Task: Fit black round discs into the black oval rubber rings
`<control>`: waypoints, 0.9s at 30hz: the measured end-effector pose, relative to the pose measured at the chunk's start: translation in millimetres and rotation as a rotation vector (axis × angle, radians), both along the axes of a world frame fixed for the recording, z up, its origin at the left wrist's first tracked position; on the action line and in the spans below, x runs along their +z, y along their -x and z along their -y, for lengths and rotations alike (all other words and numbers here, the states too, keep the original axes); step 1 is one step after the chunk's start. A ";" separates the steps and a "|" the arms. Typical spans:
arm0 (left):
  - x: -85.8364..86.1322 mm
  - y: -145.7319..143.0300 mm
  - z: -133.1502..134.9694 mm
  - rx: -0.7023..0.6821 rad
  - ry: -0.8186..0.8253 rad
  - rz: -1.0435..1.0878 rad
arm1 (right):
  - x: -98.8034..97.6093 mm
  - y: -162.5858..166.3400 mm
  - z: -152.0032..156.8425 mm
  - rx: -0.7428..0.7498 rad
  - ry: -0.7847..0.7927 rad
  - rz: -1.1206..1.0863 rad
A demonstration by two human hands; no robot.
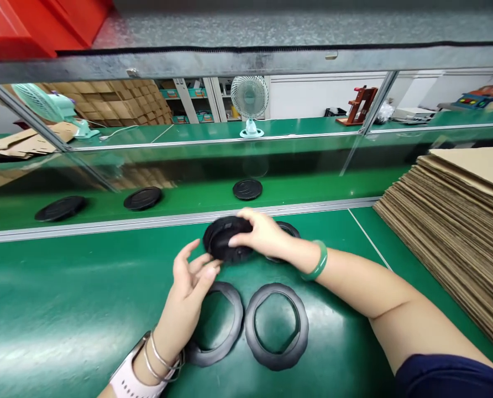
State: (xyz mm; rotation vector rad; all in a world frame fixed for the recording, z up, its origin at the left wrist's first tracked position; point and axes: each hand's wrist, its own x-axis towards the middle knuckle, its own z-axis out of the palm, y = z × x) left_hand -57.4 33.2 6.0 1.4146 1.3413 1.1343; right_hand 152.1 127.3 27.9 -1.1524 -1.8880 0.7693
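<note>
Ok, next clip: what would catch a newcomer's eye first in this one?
First, the two hands at the centre: the right hand grips a black round part just above the green table, with the left hand open at its near edge. Just below lie two black rings side by side on the table. At the right edge stands a tall stack of cardboard sheets.

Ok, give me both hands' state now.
Left hand: open, fingertips touching the black round part.
Right hand: closed on the black round part, holding it.
</note>
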 end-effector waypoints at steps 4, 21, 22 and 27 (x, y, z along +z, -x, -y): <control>-2.4 12.6 -9.0 0.006 -0.077 -0.034 | 10.3 -90.7 -51.5 -0.464 -0.099 0.086; 14.6 27.8 53.5 -0.369 0.065 -0.935 | 23.2 -59.3 -29.8 0.253 0.199 0.806; 14.9 22.4 63.4 -0.388 0.063 -0.921 | 23.1 -54.4 -24.2 0.249 0.143 0.763; 12.9 3.2 87.4 -0.250 -0.007 -0.764 | 18.3 -25.4 17.1 0.353 -0.221 0.535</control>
